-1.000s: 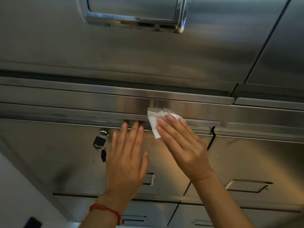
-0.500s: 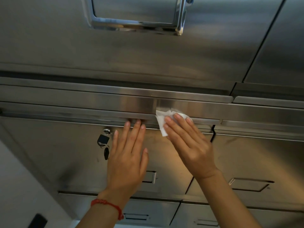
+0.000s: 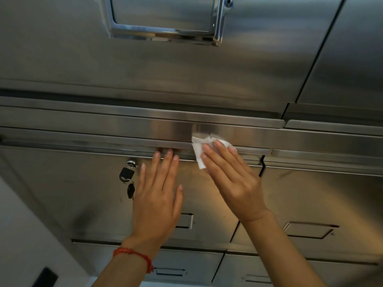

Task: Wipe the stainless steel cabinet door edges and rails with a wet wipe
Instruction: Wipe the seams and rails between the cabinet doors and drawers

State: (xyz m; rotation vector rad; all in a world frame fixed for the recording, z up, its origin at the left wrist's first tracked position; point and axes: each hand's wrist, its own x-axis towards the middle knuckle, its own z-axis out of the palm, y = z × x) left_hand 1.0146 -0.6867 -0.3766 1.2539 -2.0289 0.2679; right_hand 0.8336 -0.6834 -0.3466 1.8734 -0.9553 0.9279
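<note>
Wet wipe (image 3: pixel 199 151), a crumpled white sheet, sits pinned against the brushed stainless steel rail (image 3: pixel 124 139) that runs across the cabinet front, just above the lower door's top edge. The right hand (image 3: pixel 232 181) lies flat over it, fingers straight and spread, pressing rather than pinching, so part of the wipe peeks out past the fingertips. The left hand (image 3: pixel 157 193) is also flat and holds nothing; its fingertips touch the underside lip of the same rail, palm against the steel cabinet door (image 3: pixel 87 193), a red cord bracelet (image 3: pixel 134 255) at the wrist. To do this stroke well, I'd say keep even pressure through the fingertips and follow the rail's length, tucking the wipe into the fold under the lip. A small black padlock (image 3: pixel 126 173) with keys hangs just left of the bracing hand; worth steering clear.
</note>
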